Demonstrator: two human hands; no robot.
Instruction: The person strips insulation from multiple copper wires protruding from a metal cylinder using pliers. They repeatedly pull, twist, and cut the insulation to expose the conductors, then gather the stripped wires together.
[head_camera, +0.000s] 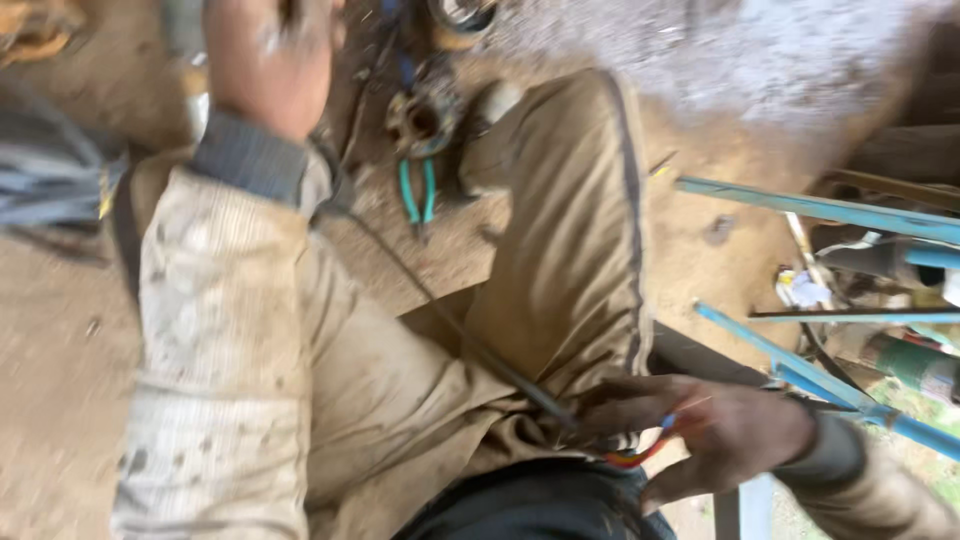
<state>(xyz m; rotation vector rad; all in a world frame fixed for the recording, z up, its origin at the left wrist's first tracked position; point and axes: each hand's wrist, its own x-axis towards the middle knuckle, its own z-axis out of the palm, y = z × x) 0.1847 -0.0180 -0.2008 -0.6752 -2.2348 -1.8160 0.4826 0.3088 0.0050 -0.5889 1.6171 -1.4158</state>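
My left hand (268, 55) is stretched out toward the top of the view, blurred, its fingers curled; what it grips is not visible. My right hand (705, 430) rests by my thigh, its fingers pinching a dark cable (450, 325) whose red, yellow and blue inner wires (645, 452) show at the fingertips. The cable runs diagonally up across my tan trouser leg (570, 240) toward the left arm. Green-handled pliers (417, 195) lie on the dirt floor between my legs, just below a round rusty metal part (423, 118).
Blue-painted metal bars (820, 208) and assorted clutter lie at the right. A bundle of grey cables (45, 180) sits at the left edge. The ground is brown dirt, with pale gravel (760, 50) at the top right.
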